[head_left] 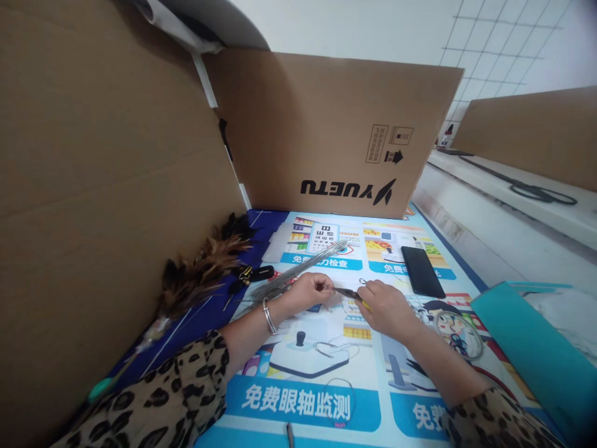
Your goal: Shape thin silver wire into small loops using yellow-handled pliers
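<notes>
We've got a worktop covered by a blue-and-white printed sheet [368, 418], boxed in by a big plain brown cardboard panel [102, 155] at 10 o'clock from the hands and a brown cardboard panel with black YUETU lettering [289, 124] at 12. White ledge [471, 174] at 2 o'clock, black cable [543, 194] lying on it. Left hand [310, 292]: fingertips closed in a pinch; what's between them is too small to tell. Right hand [385, 308]: grasping dark-jawed pliers with yellow handles [346, 293], which sit mid-worktop, tip at the left fingertips. Long silver wire bundle [298, 272] at 10 o'clock, partly behind the left hand. Beyond it, a black key fob [261, 273] and brown feathers [200, 264] hug the left edge at 9 to 10. Black phone [423, 272] toward 3. Clear round coil [480, 342] and teal box [527, 354] crowd the right edge near 4. We see most room for moving at 6 o'clock, toward the near edge, where a thin wire loop [340, 425] lies.
</notes>
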A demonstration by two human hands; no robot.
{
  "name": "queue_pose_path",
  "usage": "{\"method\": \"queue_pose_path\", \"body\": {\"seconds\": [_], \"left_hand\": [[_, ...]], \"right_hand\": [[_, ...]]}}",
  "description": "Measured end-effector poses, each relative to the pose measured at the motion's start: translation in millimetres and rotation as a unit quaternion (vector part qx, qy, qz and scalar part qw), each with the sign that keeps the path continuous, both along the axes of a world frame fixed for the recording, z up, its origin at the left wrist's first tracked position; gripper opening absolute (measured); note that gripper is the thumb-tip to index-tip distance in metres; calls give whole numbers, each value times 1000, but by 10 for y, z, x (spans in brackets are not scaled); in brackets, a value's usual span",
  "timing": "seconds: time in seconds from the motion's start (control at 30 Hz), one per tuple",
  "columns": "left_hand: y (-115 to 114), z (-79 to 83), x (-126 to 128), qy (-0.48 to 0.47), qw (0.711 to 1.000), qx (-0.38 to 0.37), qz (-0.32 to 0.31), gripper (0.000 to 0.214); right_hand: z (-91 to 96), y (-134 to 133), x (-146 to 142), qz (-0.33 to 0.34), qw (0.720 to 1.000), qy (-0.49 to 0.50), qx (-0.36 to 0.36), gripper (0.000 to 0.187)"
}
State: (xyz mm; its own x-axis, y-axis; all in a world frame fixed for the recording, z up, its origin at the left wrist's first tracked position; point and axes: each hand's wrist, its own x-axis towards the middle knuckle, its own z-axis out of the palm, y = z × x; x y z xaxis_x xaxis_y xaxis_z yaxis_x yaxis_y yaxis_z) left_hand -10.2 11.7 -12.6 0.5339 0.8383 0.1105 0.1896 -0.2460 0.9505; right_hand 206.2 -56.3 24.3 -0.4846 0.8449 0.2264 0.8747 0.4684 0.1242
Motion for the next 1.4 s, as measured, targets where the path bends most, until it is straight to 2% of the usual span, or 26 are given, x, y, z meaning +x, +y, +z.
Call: {"method": "queue_pose_path", "body": {"seconds": [0.37,0.47,0.63,0.73,0.83,1.07,1.27,1.4], "left_hand": [[-19,61,9,-44,998,-36,-2,24],[-9,46,17,-54,998,-26,6,22],[14,45,28,-85,991,62,77,34],[-3,77,23,-81,982,128,116,23],[-38,113,16,-72,976,181,99,11],[-42,119,13,-50,960,261,86,14],[-47,140,15,-30,963,252,94,8],[-48,137,26,-78,979,165,94,18]], "right_hand": [[-105,20,4,-46,992,103,-60,24],[-105,23,2,-48,987,135,-78,21],[-97,29,9,-69,973,192,-110,17],[-97,35,10,-77,966,212,-125,17],[-98,40,0,-75,962,226,-136,17],[-71,22,-36,-61,956,246,-150,18],[-69,7,-48,-66,954,242,-164,19],[-73,13,-50,-66,953,244,-166,19]]}}
